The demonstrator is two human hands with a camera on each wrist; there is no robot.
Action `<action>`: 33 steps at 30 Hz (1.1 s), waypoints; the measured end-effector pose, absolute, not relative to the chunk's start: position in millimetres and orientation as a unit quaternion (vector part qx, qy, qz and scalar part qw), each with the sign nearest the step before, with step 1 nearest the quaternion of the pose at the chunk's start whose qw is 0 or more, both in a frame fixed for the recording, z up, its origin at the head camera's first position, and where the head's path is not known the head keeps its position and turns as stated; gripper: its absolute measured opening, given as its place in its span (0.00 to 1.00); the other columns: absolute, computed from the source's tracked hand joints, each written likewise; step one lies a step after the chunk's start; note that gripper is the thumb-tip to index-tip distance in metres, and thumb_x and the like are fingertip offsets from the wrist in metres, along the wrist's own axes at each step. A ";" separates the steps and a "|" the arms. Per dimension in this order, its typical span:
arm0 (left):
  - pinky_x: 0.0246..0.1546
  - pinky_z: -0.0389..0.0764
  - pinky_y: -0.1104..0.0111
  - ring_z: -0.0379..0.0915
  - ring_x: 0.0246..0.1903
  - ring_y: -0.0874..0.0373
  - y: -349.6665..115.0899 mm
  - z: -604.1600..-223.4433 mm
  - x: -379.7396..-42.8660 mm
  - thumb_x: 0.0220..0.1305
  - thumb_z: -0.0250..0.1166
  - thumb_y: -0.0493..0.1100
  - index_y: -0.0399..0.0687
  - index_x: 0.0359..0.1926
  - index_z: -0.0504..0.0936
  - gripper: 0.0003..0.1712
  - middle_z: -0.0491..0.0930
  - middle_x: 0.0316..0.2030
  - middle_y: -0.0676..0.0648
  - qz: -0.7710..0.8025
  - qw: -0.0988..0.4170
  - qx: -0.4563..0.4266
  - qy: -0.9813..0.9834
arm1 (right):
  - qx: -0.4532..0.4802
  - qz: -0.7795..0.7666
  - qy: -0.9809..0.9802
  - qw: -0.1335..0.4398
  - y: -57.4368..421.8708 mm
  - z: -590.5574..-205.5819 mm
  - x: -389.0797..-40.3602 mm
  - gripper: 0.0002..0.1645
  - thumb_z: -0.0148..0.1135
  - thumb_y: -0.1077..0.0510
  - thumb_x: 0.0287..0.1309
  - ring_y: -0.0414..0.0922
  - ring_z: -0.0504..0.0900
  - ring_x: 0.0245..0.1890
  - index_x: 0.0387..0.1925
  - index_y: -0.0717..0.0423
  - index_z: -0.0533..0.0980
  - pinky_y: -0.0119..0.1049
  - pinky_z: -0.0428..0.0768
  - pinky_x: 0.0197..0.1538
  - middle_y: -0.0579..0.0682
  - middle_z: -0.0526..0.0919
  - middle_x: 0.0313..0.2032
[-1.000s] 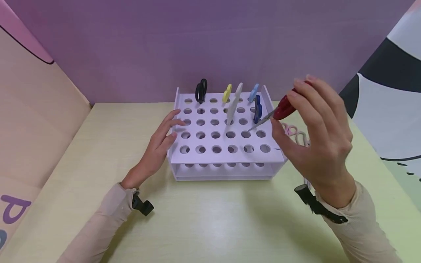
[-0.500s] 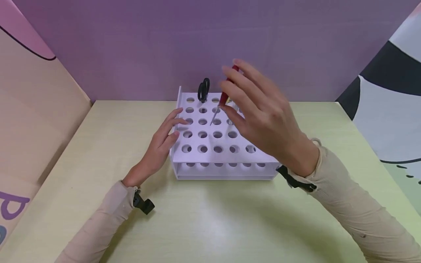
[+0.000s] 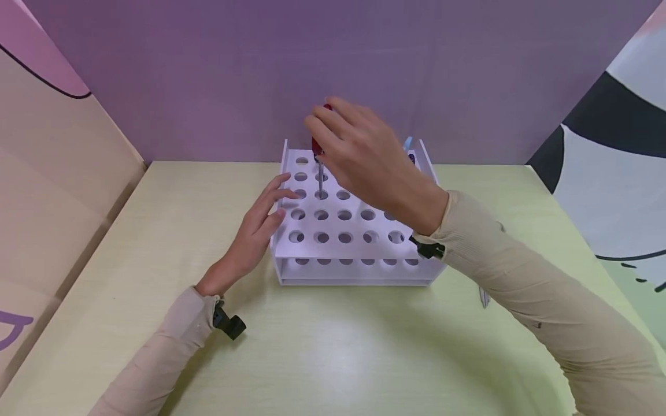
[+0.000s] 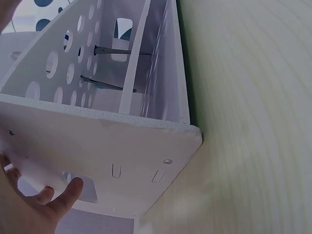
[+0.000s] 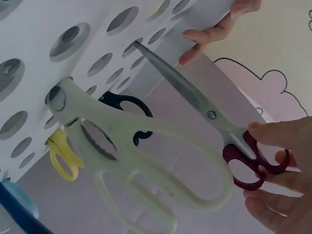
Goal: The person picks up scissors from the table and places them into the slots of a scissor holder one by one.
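My right hand [image 3: 366, 159] holds red-handled scissors [image 5: 181, 87] by their finger loops, above the white perforated rack [image 3: 312, 251]. Their blades are together and point down, the tip right at a hole in the middle row, second from the left. At the rack's left side, my left hand [image 3: 250, 231] rests with extended fingers over the side panel's edge, its thumb against the panel. In the right wrist view, large pale-handled scissors [image 5: 170, 151] stand in the rack near the camera, with black scissors [image 5: 130, 105] and yellow scissors [image 5: 63, 153] beyond.
Blue scissors [image 5: 19, 200] stand at the lower left of the right wrist view. A metal blade tip [image 3: 484, 297] shows on the table beside my right sleeve. Behind the rack rises a purple wall [image 3: 208, 86]. Many rack holes hold nothing.
My right hand has carried the red scissors leftward from the rack's right side and turned them from slanted to nearly upright over a hole. My left hand has stayed in place.
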State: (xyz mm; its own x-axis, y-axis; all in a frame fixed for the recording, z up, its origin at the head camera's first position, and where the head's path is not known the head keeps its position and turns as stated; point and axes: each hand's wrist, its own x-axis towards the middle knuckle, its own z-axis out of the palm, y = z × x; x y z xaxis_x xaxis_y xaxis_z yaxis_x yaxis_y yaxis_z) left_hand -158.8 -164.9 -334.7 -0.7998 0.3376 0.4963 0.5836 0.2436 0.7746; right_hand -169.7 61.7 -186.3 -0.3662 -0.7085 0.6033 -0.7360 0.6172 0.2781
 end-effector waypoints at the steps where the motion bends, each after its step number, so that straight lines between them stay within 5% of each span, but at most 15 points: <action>1: 0.71 0.56 0.49 0.46 0.75 0.60 -164.2 -335.1 -159.2 0.74 0.44 0.41 0.40 0.59 0.74 0.19 0.55 0.75 0.52 -0.540 0.112 -0.295 -0.780 | 0.435 0.012 -0.833 0.341 60.5 -187.0 -171.8 0.21 0.62 0.62 0.63 0.58 0.75 0.60 0.57 0.65 0.75 0.47 0.73 0.63 0.60 0.81 0.55; 8: 0.67 0.64 0.48 0.46 0.75 0.60 -159.8 -337.0 -161.3 0.74 0.44 0.42 0.40 0.59 0.73 0.20 0.54 0.76 0.54 -0.541 0.103 -0.291 -0.783 | 0.423 -0.054 -0.867 0.258 55.4 -195.4 -180.5 0.21 0.63 0.61 0.63 0.57 0.79 0.53 0.56 0.62 0.74 0.46 0.78 0.56 0.59 0.83 0.51; 24: 0.72 0.51 0.49 0.46 0.75 0.59 -165.2 -339.4 -162.8 0.74 0.44 0.42 0.40 0.59 0.74 0.20 0.56 0.75 0.52 -0.539 0.119 -0.293 -0.781 | 0.417 -0.076 -0.900 0.099 35.6 -188.5 -183.5 0.11 0.67 0.66 0.58 0.50 0.79 0.47 0.44 0.55 0.84 0.39 0.82 0.49 0.50 0.86 0.42; 33: 0.71 0.54 0.48 0.46 0.75 0.59 -162.4 -337.6 -164.0 0.74 0.44 0.42 0.41 0.58 0.75 0.20 0.56 0.75 0.52 -0.539 0.122 -0.300 -0.778 | 0.412 -0.081 -0.902 0.103 34.9 -187.4 -179.1 0.07 0.68 0.64 0.59 0.50 0.80 0.44 0.39 0.54 0.84 0.39 0.82 0.47 0.50 0.87 0.40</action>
